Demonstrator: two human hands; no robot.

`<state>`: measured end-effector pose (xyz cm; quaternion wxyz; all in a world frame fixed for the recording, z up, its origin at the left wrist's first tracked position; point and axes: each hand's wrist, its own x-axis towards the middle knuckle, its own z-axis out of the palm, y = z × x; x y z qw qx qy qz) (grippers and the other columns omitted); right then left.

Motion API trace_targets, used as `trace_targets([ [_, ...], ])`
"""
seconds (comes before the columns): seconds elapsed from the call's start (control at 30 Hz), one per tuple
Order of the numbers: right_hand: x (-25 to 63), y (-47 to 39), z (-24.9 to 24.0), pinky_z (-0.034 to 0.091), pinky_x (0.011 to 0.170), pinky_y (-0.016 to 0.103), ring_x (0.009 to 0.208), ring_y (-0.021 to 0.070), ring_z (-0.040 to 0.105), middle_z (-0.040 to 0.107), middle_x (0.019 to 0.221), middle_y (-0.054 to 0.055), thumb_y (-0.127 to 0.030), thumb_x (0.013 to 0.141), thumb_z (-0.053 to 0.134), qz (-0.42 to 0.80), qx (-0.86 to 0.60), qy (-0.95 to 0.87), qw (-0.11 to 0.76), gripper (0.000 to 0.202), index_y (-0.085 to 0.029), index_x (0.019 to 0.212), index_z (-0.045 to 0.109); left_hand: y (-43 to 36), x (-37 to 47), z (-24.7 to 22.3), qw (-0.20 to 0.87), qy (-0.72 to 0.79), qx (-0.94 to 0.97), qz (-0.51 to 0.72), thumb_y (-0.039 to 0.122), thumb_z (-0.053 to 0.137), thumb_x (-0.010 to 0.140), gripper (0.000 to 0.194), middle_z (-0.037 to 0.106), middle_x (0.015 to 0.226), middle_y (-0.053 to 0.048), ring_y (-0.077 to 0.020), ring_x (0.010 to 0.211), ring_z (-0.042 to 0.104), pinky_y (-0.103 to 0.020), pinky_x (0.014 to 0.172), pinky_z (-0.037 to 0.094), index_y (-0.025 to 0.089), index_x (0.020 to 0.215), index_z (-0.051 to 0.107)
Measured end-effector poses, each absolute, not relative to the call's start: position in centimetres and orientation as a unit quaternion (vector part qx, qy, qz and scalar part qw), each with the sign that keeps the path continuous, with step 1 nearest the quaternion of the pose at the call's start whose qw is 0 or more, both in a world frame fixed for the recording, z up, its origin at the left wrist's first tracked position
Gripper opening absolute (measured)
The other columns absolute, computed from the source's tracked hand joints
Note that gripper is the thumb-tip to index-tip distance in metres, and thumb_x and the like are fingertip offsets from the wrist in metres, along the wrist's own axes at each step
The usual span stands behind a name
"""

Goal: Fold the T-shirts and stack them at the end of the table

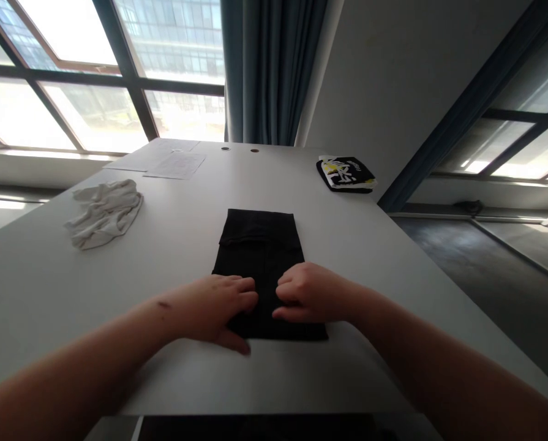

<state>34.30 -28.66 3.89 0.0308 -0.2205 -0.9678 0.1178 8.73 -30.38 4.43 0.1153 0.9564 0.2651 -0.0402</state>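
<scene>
A black cloth (264, 260), folded into a flat, long rectangle, lies on the white table in front of me. One fold edge crosses its upper part. My left hand (230, 306) rests over its lower left side, fingers bent onto the fabric and thumb spread toward the near edge. On the right side, my right hand (304, 294) touches the cloth with its fingers curled in like a fist. No fabric is seen raised between its fingers. The cloth under both hands is hidden.
A crumpled off-white cloth (106, 211) lies at the left of the table (177, 226). Sheets of paper (175, 165) are at the far left. A folded black garment with a white and yellow print (347, 173) lies at the far right. Behind hangs a blue curtain (274, 73).
</scene>
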Motion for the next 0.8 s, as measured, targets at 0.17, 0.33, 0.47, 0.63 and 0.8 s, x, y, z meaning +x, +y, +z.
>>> trace_targets([
  [0.17, 32.6, -30.9, 3.5, 0.035, 0.063, 0.028, 0.069, 0.0152, 0.05, 0.059, 0.073, -0.001, -0.024, 0.08, 0.076, 0.196, -0.223, -0.953, -0.064, 0.021, -0.02, 0.07, 0.058, -31.0, 9.4, 3.2, 0.061, 0.301, 0.95, -0.052, 0.035, 0.074, 0.084, 0.031, 0.064, 0.12, -0.01, -0.029, 0.105, 0.065, -0.04, 0.09, 0.052, 0.018, 0.107, 0.061],
  [0.33, 33.2, -29.3, 2.1, 0.045, 0.083, 0.033, 0.094, 0.0232, 0.057, 0.064, 0.105, 0.011, -0.002, 0.075, 0.06, 0.094, -0.351, -0.932, -0.019, 0.032, -0.016, 0.104, 0.066, -29.0, 8.3, 2.5, -0.015, 0.401, 0.915, -0.045, 0.018, 0.064, 0.083, 0.031, 0.063, 0.121, -0.013, -0.0308, 0.103, 0.064, -0.044, 0.087, 0.053, 0.017, 0.113, 0.061],
  [0.47, 34.9, -26.3, 0.7, 0.047, 0.091, 0.035, 0.103, 0.024, 0.058, 0.063, 0.114, 0.013, 0.007, 0.075, 0.048, 0.043, -0.434, -0.898, 0.048, 0.054, -0.016, 0.121, 0.065, -27.0, 7.0, 1.6, -0.051, 0.453, 0.89, -0.018, 0.006, 0.055, 0.082, 0.039, 0.064, 0.123, -0.012, -0.0302, 0.104, 0.065, -0.044, 0.088, 0.053, 0.019, 0.118, 0.062],
  [0.63, 36.6, -23.7, -0.4, 0.048, 0.099, 0.037, 0.108, 0.0259, 0.063, 0.07, 0.115, 0.009, 0.0, 0.074, 0.057, 0.077, -0.448, -0.881, 0.129, 0.046, -0.02, 0.112, 0.075, -24.4, 4.8, 0.8, -0.003, 0.503, 0.863, 0.053, 0.011, 0.058, 0.079, 0.043, 0.067, 0.125, -0.007, -0.0305, 0.111, 0.065, -0.042, 0.092, 0.054, 0.025, 0.12, 0.064],
  [0.8, 37.2, -23.0, -0.8, 0.049, 0.105, 0.041, 0.112, 0.0274, 0.067, 0.074, 0.118, 0.009, -0.007, 0.078, 0.062, 0.102, -0.447, -0.867, 0.194, 0.037, -0.019, 0.108, 0.078, -21.8, 2.5, -0.3, 0.104, 0.481, 0.857, 0.152, 0.021, 0.054, 0.08, 0.038, 0.07, 0.124, -0.004, -0.0258, 0.11, 0.067, -0.038, 0.098, 0.053, 0.026, 0.114, 0.071],
])
